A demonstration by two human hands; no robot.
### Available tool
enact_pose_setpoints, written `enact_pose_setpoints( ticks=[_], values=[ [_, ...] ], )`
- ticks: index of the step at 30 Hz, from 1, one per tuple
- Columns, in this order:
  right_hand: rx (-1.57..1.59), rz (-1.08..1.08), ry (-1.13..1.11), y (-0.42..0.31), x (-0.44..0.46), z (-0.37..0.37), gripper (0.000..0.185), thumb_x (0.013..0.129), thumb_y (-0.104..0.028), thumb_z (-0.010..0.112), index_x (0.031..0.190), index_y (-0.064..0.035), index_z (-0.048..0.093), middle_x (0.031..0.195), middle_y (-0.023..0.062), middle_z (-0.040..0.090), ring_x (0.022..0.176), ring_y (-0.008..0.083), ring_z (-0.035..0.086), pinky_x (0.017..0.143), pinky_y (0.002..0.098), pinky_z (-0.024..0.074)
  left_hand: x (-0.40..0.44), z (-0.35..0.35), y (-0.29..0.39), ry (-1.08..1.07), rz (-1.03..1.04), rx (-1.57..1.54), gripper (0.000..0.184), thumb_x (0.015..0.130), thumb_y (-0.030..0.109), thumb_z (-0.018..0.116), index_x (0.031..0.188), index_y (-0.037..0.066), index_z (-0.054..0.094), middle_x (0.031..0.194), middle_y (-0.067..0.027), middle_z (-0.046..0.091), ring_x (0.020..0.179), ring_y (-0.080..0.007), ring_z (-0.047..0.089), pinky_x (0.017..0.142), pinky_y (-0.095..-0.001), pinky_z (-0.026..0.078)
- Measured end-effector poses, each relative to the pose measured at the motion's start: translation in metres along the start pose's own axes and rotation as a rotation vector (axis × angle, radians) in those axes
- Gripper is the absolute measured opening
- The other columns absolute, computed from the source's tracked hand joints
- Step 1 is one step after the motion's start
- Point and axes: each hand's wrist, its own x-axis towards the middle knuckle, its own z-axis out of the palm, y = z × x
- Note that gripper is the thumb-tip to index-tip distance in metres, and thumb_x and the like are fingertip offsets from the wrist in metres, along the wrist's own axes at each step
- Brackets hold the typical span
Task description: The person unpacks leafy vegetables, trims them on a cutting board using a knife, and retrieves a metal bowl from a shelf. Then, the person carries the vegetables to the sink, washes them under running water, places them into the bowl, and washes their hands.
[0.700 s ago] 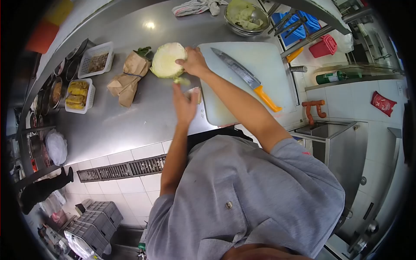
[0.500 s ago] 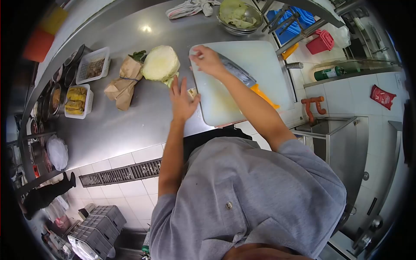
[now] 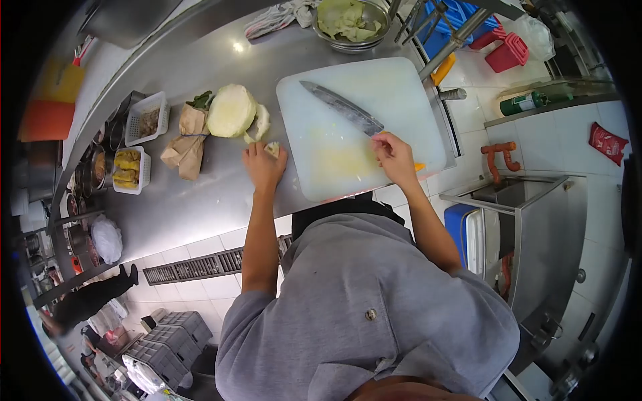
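Note:
A white chef's knife [image 3: 342, 109] with a dark-streaked blade and a yellow handle lies slantwise on the white cutting board [image 3: 374, 77]. My right hand [image 3: 394, 158] is closed over its handle, hiding most of it; the yellow butt shows past my wrist. Left of the board, my left hand [image 3: 265, 168] has its fingers curled against a small pale cabbage piece [image 3: 272, 149] on the steel counter. Just beyond it sits a cut cabbage [image 3: 231, 111], its pale flat face up, with a loose cabbage leaf [image 3: 261, 123] at its right side.
A brown paper bundle [image 3: 184, 144] lies left of the cabbage. Farther left are a white basket of yellow food [image 3: 127, 170] and another basket [image 3: 146, 119]. A metal bowl of leaves [image 3: 352, 23] and a cloth [image 3: 277, 21] stand behind. Another person's dark-clothed leg [image 3: 93, 294] shows lower left.
My right hand has moved from the knife's tip end back to its handle. The left hand has drawn back, fingers now curled, and the small cabbage piece is farther from the board.

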Motion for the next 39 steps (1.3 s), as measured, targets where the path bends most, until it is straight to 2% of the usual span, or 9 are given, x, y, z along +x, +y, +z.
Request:
enact_pose_setpoints(
  ticks=[6, 8, 15, 19, 22, 24, 27, 32, 39],
  values=[
    [0.025, 0.096, 0.082, 0.015, -0.02, -0.052, 0.013, 0.09, -0.005, 0.062, 0.1, 0.0018, 0.066, 0.077, 0.0057, 0.065, 0.066, 0.0084, 0.058, 0.06, 0.0256, 0.0495, -0.014, -0.029, 0.001, 0.034, 0.111, -0.228, 0.021, 0.074, 0.015, 0.07, 0.087, 0.001, 0.062, 0.081, -0.0137, 0.062, 0.075, -0.0295, 0.059, 0.068, -0.04, 0.048],
    [0.084, 0.125, 0.099, 0.016, -0.023, -0.065, 0.013, 0.091, -0.004, 0.061, 0.101, 0.0022, 0.066, 0.076, 0.0049, 0.064, 0.064, 0.0076, 0.058, 0.057, 0.0248, 0.0485, -0.006, -0.039, 0.006, 0.022, -0.239, -0.562, 0.014, 0.075, 0.01, 0.066, 0.082, -0.001, 0.06, 0.069, -0.0105, 0.059, 0.063, -0.0201, 0.054, 0.061, -0.034, 0.046],
    [0.193, 0.142, 0.097, 0.017, -0.027, -0.076, 0.014, 0.093, -0.004, 0.059, 0.103, 0.0031, 0.066, 0.075, 0.0029, 0.063, 0.061, 0.0057, 0.056, 0.054, 0.0236, 0.0472, 0.028, -0.01, 0.028, 0.139, -0.386, -0.636, 0.011, 0.082, 0.009, 0.061, 0.086, -0.002, 0.065, 0.069, -0.0029, 0.059, 0.06, -0.0093, 0.05, 0.054, -0.0263, 0.04],
    [0.084, 0.128, 0.056, 0.02, -0.023, -0.075, 0.014, 0.092, -0.005, 0.06, 0.102, 0.0023, 0.066, 0.077, 0.0056, 0.065, 0.063, 0.0086, 0.058, 0.057, 0.026, 0.0484, 0.032, -0.007, 0.036, 0.075, -0.463, -0.615, 0.016, 0.084, 0.011, 0.059, 0.09, -0.002, 0.066, 0.067, -0.0018, 0.057, 0.058, -0.0093, 0.051, 0.052, -0.0261, 0.04],
    [-0.1, -0.229, 0.056, -0.014, -0.004, -0.046, 0.012, 0.085, -0.004, 0.062, 0.097, -0.001, 0.067, 0.081, 0.0132, 0.067, 0.069, 0.0239, 0.065, 0.063, 0.0355, 0.0516, 0.029, -0.01, 0.028, 0.068, -0.657, -0.912, 0.02, 0.085, 0.016, 0.057, 0.088, -0.001, 0.065, 0.072, -0.0045, 0.059, 0.065, -0.0136, 0.053, 0.061, -0.0284, 0.043],
    [-0.187, -0.359, -0.107, -0.052, 0.027, -0.003, 0.013, 0.081, -0.007, 0.065, 0.094, -0.0033, 0.067, 0.08, 0.0147, 0.064, 0.073, 0.0326, 0.064, 0.068, 0.0412, 0.0532, 0.023, -0.024, 0.039, 0.109, -0.932, -1.56, 0.025, 0.088, 0.021, 0.05, 0.089, 0.001, 0.064, 0.082, -0.0068, 0.062, 0.072, -0.0195, 0.059, 0.064, -0.031, 0.048],
    [-0.396, -0.585, -0.253, -0.07, 0.084, 0.094, 0.017, 0.081, -0.017, 0.068, 0.094, -0.0051, 0.069, 0.092, 0.0156, 0.062, 0.09, 0.0379, 0.061, 0.078, 0.0431, 0.0546, -0.001, -0.046, 0.023, 0.038, -0.925, -1.692, 0.028, 0.086, 0.027, 0.047, 0.09, 0.004, 0.063, 0.087, -0.0077, 0.063, 0.075, -0.0233, 0.061, 0.061, -0.0362, 0.051],
    [-0.699, -0.493, -0.422, -0.085, 0.138, 0.191, 0.027, 0.079, -0.021, 0.072, 0.097, -0.0015, 0.071, 0.123, 0.0231, 0.051, 0.121, 0.0475, 0.045, 0.09, 0.0457, 0.0527, -0.037, -0.088, 0.018, 0.132, -0.881, -1.857, 0.029, 0.082, 0.031, 0.05, 0.089, 0.007, 0.064, 0.081, -0.0065, 0.062, 0.069, -0.0225, 0.061, 0.057, -0.0355, 0.053],
    [-0.541, -0.117, -0.337, -0.098, 0.162, 0.156, 0.022, 0.078, -0.019, 0.07, 0.093, -0.0027, 0.069, 0.104, 0.0245, 0.068, 0.095, 0.0388, 0.067, 0.088, 0.0439, 0.0534, -0.044, -0.124, -0.001, 0.28, -0.955, -1.701, 0.026, 0.082, 0.03, 0.05, 0.087, 0.007, 0.062, 0.083, -0.0057, 0.061, 0.073, -0.021, 0.06, 0.059, -0.0338, 0.053]
  ],
)
